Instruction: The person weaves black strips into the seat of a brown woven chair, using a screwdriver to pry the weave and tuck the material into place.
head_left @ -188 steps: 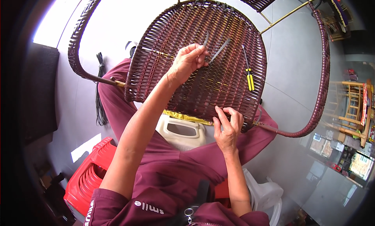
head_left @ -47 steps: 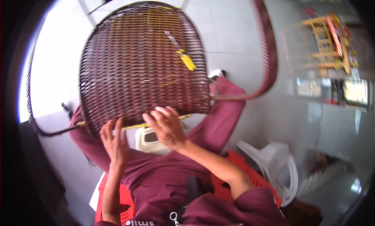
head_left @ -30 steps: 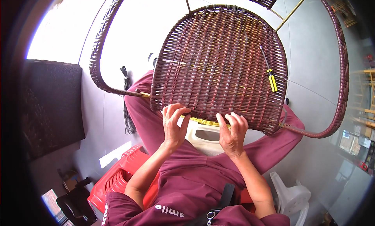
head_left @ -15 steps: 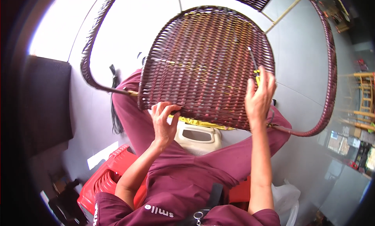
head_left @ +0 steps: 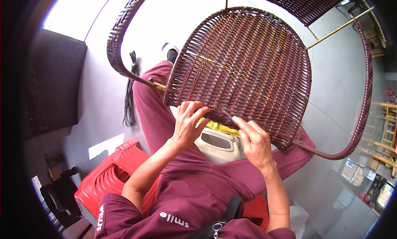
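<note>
A maroon woven wicker chair seat (head_left: 248,61) on a brass-coloured frame rests tilted over my lap, its curved woven arms (head_left: 120,40) sweeping out to both sides. My left hand (head_left: 188,125) curls over the seat's near rim, fingers on the weave. Just to its right, my right hand (head_left: 254,144) is closed around a thin dark tool (head_left: 226,113) whose tip pokes into the strands at the rim, index finger stretched along it. A yellow strip of the frame (head_left: 219,128) shows between my hands.
A white plastic container (head_left: 219,144) sits between my knees. Red plastic stools (head_left: 109,183) are stacked at lower left. A black bundle of strands (head_left: 130,94) lies on the grey floor, with a dark cushion (head_left: 53,82) beyond. Wooden furniture (head_left: 388,131) stands at right.
My right hand has come down from the seat's right edge to the near rim, now holding the thin tool. The left hand stays on the rim.
</note>
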`<state>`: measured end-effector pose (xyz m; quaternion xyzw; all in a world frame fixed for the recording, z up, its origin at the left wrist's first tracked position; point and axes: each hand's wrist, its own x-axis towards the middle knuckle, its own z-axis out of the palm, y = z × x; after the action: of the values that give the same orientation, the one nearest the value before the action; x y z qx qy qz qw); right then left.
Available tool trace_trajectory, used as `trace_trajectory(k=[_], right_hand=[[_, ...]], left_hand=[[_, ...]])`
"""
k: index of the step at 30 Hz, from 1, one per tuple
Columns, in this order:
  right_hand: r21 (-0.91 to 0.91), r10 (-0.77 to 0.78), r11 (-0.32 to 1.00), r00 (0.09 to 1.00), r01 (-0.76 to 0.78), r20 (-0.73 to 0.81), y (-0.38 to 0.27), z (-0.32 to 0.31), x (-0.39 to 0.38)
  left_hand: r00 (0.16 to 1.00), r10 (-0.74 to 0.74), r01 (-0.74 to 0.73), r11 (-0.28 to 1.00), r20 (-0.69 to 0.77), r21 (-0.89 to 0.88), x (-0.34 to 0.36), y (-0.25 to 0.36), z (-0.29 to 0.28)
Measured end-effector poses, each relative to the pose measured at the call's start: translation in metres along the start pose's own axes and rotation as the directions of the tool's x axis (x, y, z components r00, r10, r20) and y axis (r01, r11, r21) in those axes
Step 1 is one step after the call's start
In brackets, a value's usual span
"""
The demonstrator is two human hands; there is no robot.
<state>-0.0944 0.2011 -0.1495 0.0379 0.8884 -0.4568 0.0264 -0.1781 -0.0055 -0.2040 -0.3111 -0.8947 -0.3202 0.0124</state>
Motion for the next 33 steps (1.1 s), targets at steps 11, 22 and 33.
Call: trace_trajectory(k=[11,22,33], right_hand=[[-0.22,-0.067,0.972,0.995,0.082,0.075,-0.005,0.015,0.014],[-0.205,-0.065,0.976,0.996,0.078,0.068,-0.004,0.02,0.01],[-0.236,-0.047,0.969,0.993,0.072,0.112,-0.007,0.017,0.017]], left_hand=[[0.997,0.072,-0.072,0.997,-0.015,-0.002,-0.001,-0.007,0.004],[0.998,0.063,-0.063,0.998,-0.024,-0.014,-0.002,-0.007,0.005],[0.999,0.034,-0.035,0.999,-0.021,-0.026,-0.002,-0.005,0.003]])
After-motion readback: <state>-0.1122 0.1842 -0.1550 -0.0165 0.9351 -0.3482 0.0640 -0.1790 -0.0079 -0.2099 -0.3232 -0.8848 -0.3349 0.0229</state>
